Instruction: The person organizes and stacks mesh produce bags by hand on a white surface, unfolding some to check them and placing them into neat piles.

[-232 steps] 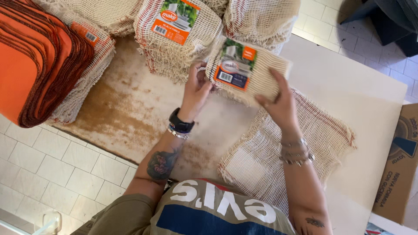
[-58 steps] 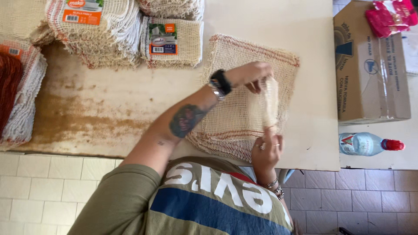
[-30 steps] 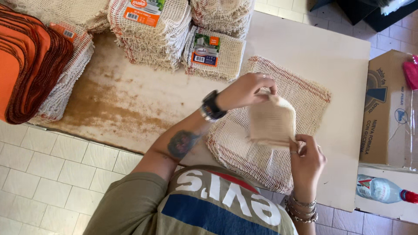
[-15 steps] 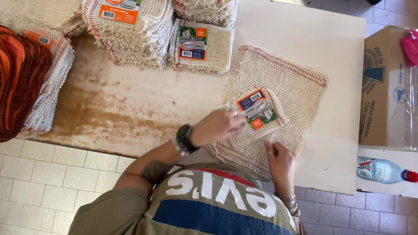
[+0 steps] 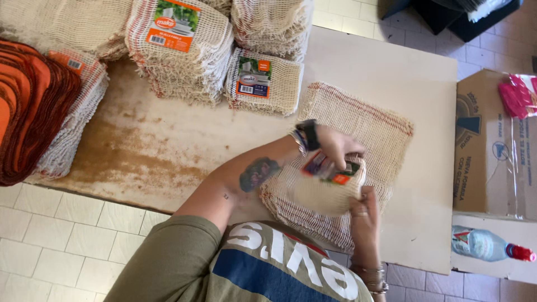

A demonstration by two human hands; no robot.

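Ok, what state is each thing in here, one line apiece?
Folded mesh cloth: labelled, gripped by both hands.
Left hand: on the label side.
Right hand: grip on the near edge.
Flat cloth stack: unfolded on the table.
Labelled bundle: folded, set down.
Water bottle: capped, lying sideways.
Cardboard box: open.

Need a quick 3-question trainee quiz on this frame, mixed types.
1. True or false: both hands are on the folded cloth.
2. Where does the orange pile lie? A) table's left end B) on the box C) on the floor
3. What lies beside the box, low at the right?

Key:
1. True: left hand on top, right hand at its near edge.
2. A
3. A bottle with a red cap.
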